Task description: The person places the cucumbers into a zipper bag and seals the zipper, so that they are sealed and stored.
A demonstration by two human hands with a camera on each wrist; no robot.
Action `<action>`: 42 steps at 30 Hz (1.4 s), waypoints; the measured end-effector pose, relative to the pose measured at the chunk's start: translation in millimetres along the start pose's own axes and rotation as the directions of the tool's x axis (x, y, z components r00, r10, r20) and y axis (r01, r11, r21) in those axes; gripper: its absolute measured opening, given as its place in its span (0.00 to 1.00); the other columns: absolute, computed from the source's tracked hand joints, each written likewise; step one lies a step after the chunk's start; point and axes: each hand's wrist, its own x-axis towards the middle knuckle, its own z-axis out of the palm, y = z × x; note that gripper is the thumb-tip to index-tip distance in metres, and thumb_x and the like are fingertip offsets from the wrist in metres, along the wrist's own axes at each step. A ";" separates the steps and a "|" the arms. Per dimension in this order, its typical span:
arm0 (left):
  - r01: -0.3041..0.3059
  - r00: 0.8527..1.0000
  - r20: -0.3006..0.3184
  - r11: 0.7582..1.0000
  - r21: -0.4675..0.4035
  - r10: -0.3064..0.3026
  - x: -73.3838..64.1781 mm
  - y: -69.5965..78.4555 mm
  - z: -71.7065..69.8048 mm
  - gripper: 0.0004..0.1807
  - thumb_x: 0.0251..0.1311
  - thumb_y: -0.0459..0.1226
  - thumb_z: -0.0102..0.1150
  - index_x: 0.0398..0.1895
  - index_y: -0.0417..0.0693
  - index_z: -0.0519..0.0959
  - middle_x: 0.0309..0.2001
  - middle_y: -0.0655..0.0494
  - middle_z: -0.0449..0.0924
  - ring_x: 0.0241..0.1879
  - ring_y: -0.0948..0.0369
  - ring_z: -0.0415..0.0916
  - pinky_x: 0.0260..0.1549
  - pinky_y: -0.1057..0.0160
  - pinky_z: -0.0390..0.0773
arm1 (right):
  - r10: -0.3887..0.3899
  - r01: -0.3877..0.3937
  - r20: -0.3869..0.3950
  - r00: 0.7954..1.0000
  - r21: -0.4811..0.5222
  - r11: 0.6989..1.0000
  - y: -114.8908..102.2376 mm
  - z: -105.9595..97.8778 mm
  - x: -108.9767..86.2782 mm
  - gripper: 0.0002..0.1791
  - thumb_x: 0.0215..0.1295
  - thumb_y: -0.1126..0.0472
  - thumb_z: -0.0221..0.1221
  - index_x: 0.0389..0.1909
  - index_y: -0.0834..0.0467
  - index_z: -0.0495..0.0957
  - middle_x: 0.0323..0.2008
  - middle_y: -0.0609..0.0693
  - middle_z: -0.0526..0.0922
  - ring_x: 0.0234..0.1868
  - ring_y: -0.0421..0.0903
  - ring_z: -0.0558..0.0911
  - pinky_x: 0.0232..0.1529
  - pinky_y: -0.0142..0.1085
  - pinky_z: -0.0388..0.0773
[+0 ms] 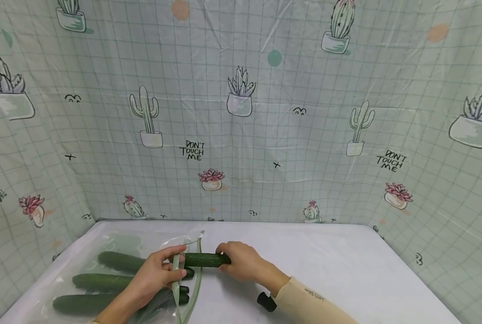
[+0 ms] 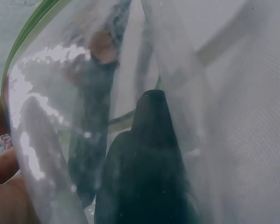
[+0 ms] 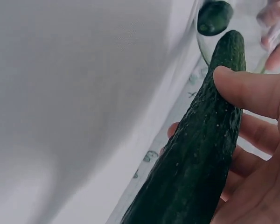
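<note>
A clear zip bag (image 1: 190,306) with a green-edged mouth lies at the left of the table, its opening facing right. Inside it are several dark green cucumbers (image 1: 103,282), also visible as a cucumber (image 2: 149,177) through the film in the left wrist view. My left hand (image 1: 153,272) pinches the near lip of the mouth between thumb and fingers. My right hand (image 1: 243,261) grips one cucumber (image 1: 206,259) by its right end. That cucumber's other end is at the bag's mouth, partly behind the lip. In the right wrist view, the thumb presses along the bumpy cucumber (image 3: 196,140).
A white cloth covers the table (image 1: 326,261). A small black object (image 1: 266,301) shows beside the right sleeve. A patterned curtain (image 1: 257,189) with cactus prints stands behind and at both sides.
</note>
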 end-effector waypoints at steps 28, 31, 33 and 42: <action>-0.014 1.000 -0.016 0.999 0.037 0.015 -0.8 -8.4 8.5 0.37 0.58 0.27 0.62 0.70 0.31 0.58 0.50 0.43 0.70 0.17 0.64 0.54 0.23 0.59 0.75 | 0.022 -0.019 0.057 0.998 -0.047 0.999 0.7 19.7 23.6 0.19 0.52 0.52 0.71 0.46 0.48 0.81 0.35 0.39 0.80 0.37 0.37 0.77 0.36 0.36 0.75; -0.027 1.000 -0.014 0.999 0.029 0.028 -0.7 -7.5 8.7 0.37 0.58 0.26 0.61 0.70 0.31 0.57 0.50 0.43 0.70 0.18 0.64 0.55 0.23 0.59 0.75 | 0.013 -0.010 0.069 0.998 -0.043 0.999 9.4 14.6 16.5 0.20 0.52 0.51 0.71 0.47 0.49 0.81 0.37 0.40 0.81 0.39 0.37 0.77 0.39 0.36 0.75; -0.031 0.999 -0.012 0.999 0.022 0.031 -0.7 -7.4 8.7 0.37 0.58 0.26 0.61 0.70 0.30 0.57 0.50 0.43 0.69 0.18 0.64 0.56 0.22 0.59 0.75 | 0.008 -0.005 0.079 0.997 -0.037 0.999 17.1 10.6 9.2 0.21 0.52 0.51 0.71 0.47 0.50 0.81 0.38 0.40 0.81 0.40 0.38 0.77 0.41 0.36 0.75; -0.033 0.999 -0.004 0.999 0.017 0.033 -1.5 -9.7 9.1 0.37 0.58 0.27 0.61 0.70 0.31 0.57 0.52 0.43 0.69 0.19 0.64 0.56 0.23 0.59 0.75 | 0.008 -0.012 0.103 0.995 0.036 0.999 57.4 -7.7 -27.4 0.19 0.51 0.52 0.72 0.44 0.51 0.82 0.35 0.40 0.80 0.39 0.39 0.76 0.40 0.37 0.74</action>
